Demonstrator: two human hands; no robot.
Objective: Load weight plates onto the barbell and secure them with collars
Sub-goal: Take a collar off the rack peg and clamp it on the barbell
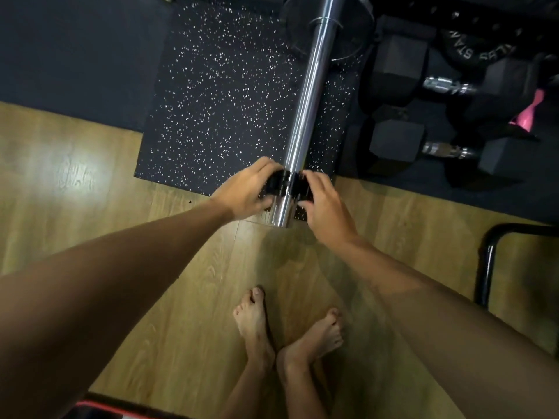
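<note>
You had the black collar (pixel 286 184) around the near end of the barbell sleeve (pixel 305 116), left hand (pixel 248 189) and right hand (pixel 325 207) each grasping a side. A plate (pixel 326 25) sat far up, so the collar still needed sliding and clamping. A stored plate (pixel 472 49) read "STAN".

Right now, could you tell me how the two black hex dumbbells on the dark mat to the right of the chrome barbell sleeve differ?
The farther black hex dumbbell looks larger than the nearer black hex dumbbell. The farther one lies beside a lettered black weight plate, with a pink object by its right head; the nearer one lies closer to the wooden floor. Both have black hexagonal heads, chrome handles, and lie roughly side by side, crosswise to the barbell.
</note>
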